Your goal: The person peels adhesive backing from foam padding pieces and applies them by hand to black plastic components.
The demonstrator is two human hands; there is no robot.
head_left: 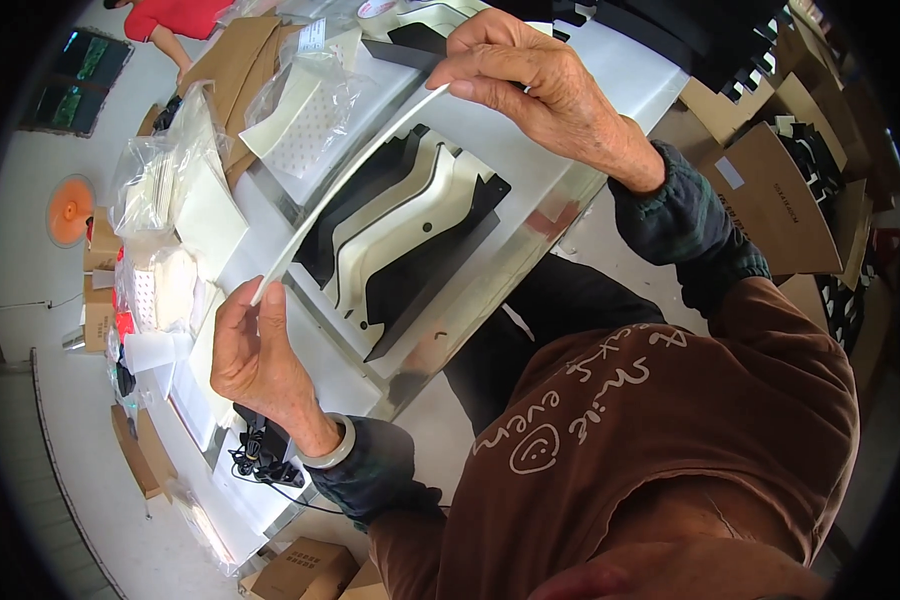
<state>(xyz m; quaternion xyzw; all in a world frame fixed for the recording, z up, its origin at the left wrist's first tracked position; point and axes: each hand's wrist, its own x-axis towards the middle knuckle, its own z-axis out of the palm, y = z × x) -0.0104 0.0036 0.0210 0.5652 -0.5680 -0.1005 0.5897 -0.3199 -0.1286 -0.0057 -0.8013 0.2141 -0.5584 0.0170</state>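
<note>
A long, thin white strip (355,180), seen nearly edge-on, is stretched between my two hands above the table. My left hand (260,365) pinches its near-left end between thumb and fingers. At the far-right end, my right hand (530,85) grips it between thumb and fingertips. Below the strip lies a black part with a cream, wavy raised middle (400,220) and a few dark holes. The strip hides part of the table behind it. Another black and cream part (420,30) lies farther back, partly behind my right hand.
Clear plastic bags with white sheets (305,110) lie at the back left, beside brown cardboard (235,85). Black cables (265,455) bunch near my left wrist. Cartons (770,205) with black parts stand at right. A person in red (175,20) is beyond the table.
</note>
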